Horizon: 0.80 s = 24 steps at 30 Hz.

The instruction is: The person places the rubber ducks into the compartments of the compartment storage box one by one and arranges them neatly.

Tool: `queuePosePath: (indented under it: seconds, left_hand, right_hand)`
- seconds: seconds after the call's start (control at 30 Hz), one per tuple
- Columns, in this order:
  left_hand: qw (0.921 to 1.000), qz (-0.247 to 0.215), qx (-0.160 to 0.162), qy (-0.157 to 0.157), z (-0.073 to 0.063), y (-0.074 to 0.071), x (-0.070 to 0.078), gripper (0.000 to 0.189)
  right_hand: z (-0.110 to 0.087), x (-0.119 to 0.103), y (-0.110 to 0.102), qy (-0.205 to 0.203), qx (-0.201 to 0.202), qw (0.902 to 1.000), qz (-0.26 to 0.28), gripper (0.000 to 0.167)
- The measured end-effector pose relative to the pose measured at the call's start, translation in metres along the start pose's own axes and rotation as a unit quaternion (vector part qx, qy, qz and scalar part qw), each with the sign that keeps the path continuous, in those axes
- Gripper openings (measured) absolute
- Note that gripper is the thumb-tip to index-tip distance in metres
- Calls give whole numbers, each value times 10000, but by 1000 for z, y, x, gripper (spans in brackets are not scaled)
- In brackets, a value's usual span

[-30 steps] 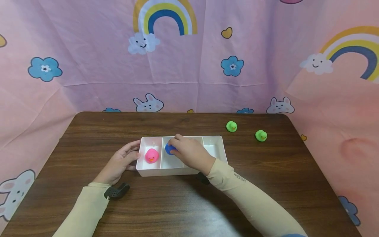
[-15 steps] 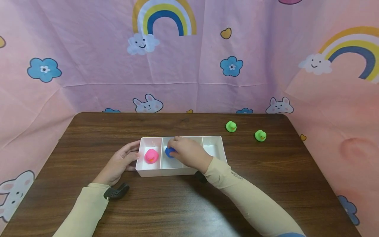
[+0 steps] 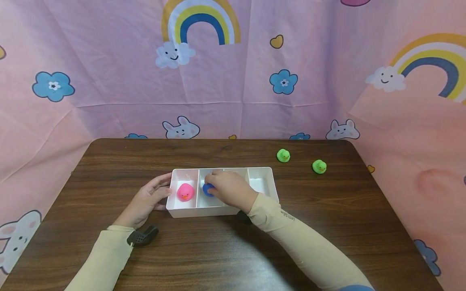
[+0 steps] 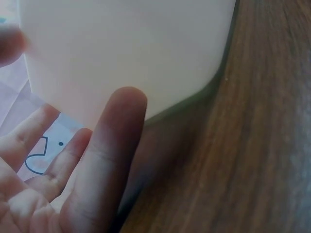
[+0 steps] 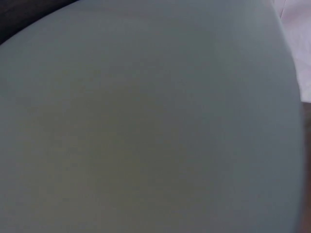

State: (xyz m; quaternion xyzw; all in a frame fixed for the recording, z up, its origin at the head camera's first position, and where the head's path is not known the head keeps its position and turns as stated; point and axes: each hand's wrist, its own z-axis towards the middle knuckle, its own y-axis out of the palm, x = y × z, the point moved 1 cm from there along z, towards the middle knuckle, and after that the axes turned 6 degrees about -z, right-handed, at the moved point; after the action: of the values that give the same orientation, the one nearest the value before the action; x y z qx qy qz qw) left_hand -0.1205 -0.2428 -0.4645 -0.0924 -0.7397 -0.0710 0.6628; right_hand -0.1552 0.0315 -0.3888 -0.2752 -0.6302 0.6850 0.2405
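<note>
A white divided tray (image 3: 204, 212) stands near the middle of the table. My left hand (image 3: 146, 199) rests against its left end; in the left wrist view the thumb (image 4: 124, 116) lies straight on the tray's outer wall, fingertips along the edge. My right hand (image 3: 233, 189) reaches over the tray and grips a small round blue toy (image 3: 207, 189) in the second compartment from the left, the fingers covering part of it. A pink rubber duck (image 3: 185, 192) sits in the leftmost compartment. A blurred pale surface (image 5: 155, 121) fills most of the right wrist view.
Two green rubber ducks, one nearer (image 3: 319, 166) and one farther (image 3: 283, 155), stand on the dark wooden table (image 3: 204, 250) at the back right. Patterned pink cloth (image 3: 218, 81) hangs right behind the table edge. The right forearm crosses in front of the tray.
My right hand has lowered slightly toward me with the blue toy. The left hand stays against the tray, and the ducks stay in place.
</note>
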Motion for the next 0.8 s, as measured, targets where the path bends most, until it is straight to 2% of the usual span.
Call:
queuePosePath:
  seconds: [0.3, 0.53, 0.8]
  left_hand:
    - [10000, 78, 19, -25, -1, 0, 2, 63]
    - [10000, 71, 11, -4, 0, 0, 0, 63]
    - [9999, 102, 28, -29, 1, -1, -1, 63]
  right_hand:
    - [1, 0, 2, -14, 30, 9999, -159, 16]
    - [0, -2, 5, -110, 152, 9980, -610, 14]
    - [1, -5, 6, -84, 244, 9958, -876, 14]
